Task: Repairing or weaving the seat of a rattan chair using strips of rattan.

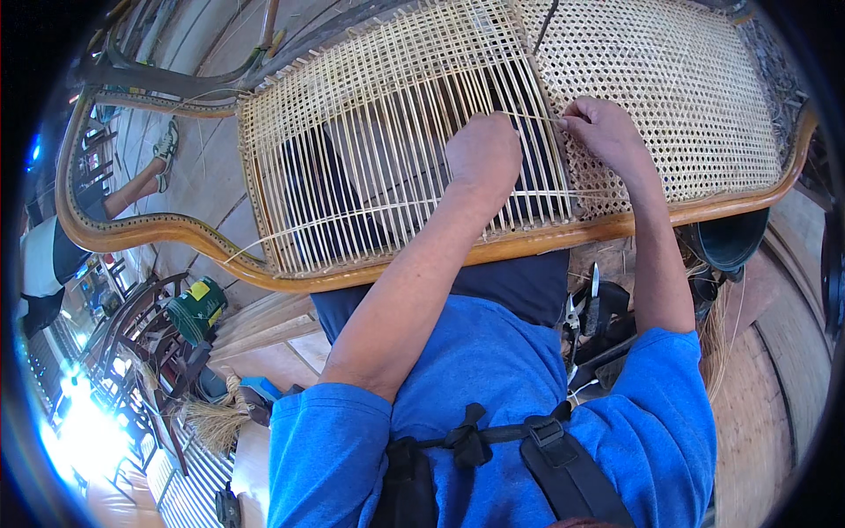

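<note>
A long curved wooden seat frame lies across my lap, strung with pale cane. Its right part carries a finished woven cane panel. The left part is closely woven along the far side, with bare parallel strands and gaps nearer me. Over those strands my left hand is closed, its fingertips partly hidden, at a cane strand. That strand runs right to my right hand, which pinches it by the divider between the panels. Another loose strand crosses the near side.
A knife and a plier-like tool lie by my lap. At right stands a dark bucket. A green container, wooden chair parts and a fibre bundle are at left. Another person's leg shows far left.
</note>
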Available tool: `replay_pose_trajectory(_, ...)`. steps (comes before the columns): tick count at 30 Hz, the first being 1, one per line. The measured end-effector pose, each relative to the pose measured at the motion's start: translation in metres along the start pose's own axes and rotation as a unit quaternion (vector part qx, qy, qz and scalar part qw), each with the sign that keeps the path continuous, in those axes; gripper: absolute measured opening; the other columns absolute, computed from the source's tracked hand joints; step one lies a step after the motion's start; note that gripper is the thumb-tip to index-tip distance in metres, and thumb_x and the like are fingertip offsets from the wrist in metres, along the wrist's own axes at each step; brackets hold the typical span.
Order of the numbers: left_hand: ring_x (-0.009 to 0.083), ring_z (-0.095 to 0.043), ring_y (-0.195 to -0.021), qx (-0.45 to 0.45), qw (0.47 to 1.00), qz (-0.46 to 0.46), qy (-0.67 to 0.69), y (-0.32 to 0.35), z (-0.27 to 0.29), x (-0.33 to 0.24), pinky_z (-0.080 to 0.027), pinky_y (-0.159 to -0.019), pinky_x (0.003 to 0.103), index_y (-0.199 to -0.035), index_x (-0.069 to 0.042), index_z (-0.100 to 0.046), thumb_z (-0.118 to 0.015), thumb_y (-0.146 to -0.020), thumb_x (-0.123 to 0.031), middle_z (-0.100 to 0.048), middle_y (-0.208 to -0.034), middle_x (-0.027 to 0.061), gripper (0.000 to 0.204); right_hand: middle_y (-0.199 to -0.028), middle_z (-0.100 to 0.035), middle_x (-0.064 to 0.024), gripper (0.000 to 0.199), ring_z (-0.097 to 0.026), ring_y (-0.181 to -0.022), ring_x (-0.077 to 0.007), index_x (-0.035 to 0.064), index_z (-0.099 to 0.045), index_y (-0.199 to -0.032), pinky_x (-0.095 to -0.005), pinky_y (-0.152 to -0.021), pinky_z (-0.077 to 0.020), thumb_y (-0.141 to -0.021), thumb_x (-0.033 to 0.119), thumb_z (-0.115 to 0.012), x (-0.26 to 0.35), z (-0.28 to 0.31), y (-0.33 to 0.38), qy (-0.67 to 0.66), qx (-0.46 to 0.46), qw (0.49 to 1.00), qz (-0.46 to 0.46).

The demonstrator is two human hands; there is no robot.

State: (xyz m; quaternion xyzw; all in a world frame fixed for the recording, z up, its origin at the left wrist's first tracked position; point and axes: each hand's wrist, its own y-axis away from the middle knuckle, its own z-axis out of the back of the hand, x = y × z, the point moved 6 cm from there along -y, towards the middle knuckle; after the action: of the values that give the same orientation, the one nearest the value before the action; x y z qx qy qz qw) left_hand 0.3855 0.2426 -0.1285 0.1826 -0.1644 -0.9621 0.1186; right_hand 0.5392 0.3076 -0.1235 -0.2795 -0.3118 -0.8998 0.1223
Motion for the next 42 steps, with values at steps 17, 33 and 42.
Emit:
replay_pose_trajectory(17, 0.0248, -0.062, -0.067, -0.01, 0.999, 0.021, 0.048, 0.0, 0.005, 0.021, -0.048, -0.065, 0.037, -0.075, -0.003, -0.064, -0.056, -0.077, -0.02, -0.062, -0.067, 0.0136, 0.019, -0.067, -0.058, -0.0066, 0.021, -0.051, -0.059, -0.0139, 0.0008, -0.06, -0.085, -0.0292, -0.059, -0.0428, -0.083, 0.022, -0.06, 0.0, -0.007, 0.001, -0.047, -0.011, 0.999, -0.006)
replay_pose_trajectory(33, 0.0263, -0.063, -0.067, -0.007, 1.0, 0.016, 0.017, 0.008, 0.011, 0.036, -0.049, -0.065, 0.038, -0.077, -0.002, -0.063, -0.054, -0.079, -0.02, -0.062, -0.069, 0.0158, 0.02, -0.072, -0.061, -0.0103, 0.024, -0.056, -0.064, -0.0201, 0.002, -0.06, -0.086, -0.0338, -0.063, -0.0444, -0.084, 0.025, -0.056, 0.011, -0.015, -0.006, -0.001, 0.003, 1.0, 0.005)
replay_pose_trajectory(42, 0.0269, -0.063, -0.077, 0.108, 0.943, 0.145, 0.281, 0.004, 0.007, 0.054, -0.049, -0.076, 0.037, -0.074, -0.002, -0.063, -0.053, -0.077, -0.014, -0.064, -0.082, 0.0154, 0.016, -0.075, -0.061, -0.012, 0.023, -0.059, -0.069, -0.0233, 0.0036, -0.06, -0.088, -0.0365, -0.067, -0.0454, -0.085, 0.026, -0.055, 0.01, -0.018, -0.007, 0.01, 0.035, 0.999, 0.008)
